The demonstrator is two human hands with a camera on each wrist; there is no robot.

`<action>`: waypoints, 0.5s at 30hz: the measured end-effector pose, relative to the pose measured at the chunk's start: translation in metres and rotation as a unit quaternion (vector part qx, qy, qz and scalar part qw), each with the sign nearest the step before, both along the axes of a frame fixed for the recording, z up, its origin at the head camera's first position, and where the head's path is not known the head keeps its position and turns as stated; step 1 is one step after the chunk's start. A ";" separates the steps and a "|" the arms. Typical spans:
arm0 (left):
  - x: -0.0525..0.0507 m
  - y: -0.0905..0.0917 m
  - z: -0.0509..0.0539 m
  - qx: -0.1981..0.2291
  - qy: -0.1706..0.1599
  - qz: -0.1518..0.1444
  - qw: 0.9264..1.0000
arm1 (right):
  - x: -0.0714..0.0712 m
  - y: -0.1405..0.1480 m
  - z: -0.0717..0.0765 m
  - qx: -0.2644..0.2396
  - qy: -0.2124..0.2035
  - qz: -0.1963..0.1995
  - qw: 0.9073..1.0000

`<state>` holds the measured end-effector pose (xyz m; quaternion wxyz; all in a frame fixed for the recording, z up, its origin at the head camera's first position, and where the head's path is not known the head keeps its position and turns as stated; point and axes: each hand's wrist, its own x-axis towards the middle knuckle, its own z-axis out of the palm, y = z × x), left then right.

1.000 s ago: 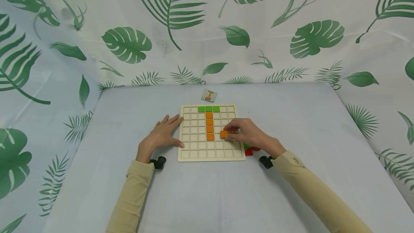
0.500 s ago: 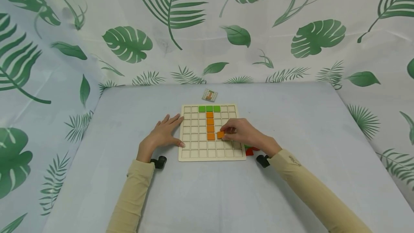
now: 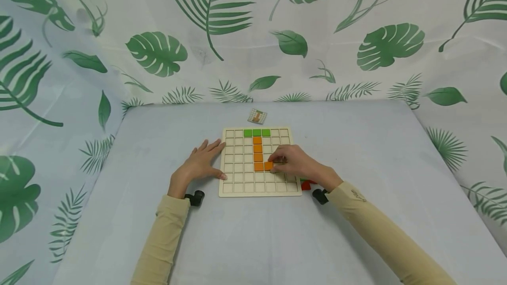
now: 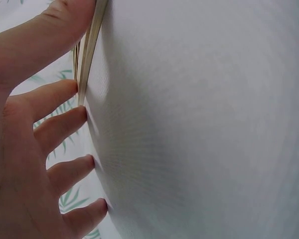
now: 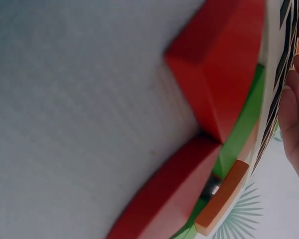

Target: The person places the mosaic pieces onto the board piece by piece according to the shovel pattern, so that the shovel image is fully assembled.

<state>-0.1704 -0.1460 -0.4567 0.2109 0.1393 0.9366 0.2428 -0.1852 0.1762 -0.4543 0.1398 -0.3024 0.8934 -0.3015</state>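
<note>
A pale wooden grid board (image 3: 241, 187) lies on the table. Three green tiles (image 3: 257, 133) fill part of its top row, and below the middle one runs a column of several orange tiles (image 3: 258, 148). With thumb and fingertips my right hand (image 3: 297, 160) pinches another orange tile (image 3: 268, 166), at the square just right of the column's lowest tile; whether it lies flat is too small to tell. My left hand (image 3: 196, 164), fingers spread, rests against the board's left edge; in the left wrist view its thumb (image 4: 45, 37) and fingers meet the board's rim (image 4: 92, 47).
Past the board's far edge lies a small printed card (image 3: 257, 116). Loose pieces lie by its right edge, partly under my right forearm: a red piece (image 3: 306, 185), and in the right wrist view red (image 5: 224, 59), green (image 5: 241, 112) and orange pieces (image 5: 222, 196).
My right hand has moved slightly left with the orange tile, from the squares right of the column to the one beside its lowest tile. The left hand stays in place.
</note>
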 end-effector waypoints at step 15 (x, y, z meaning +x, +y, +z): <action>0.001 0.001 0.002 -0.002 -0.001 0.003 1.000 | 0.000 -0.004 -0.001 0.027 0.013 0.003 1.000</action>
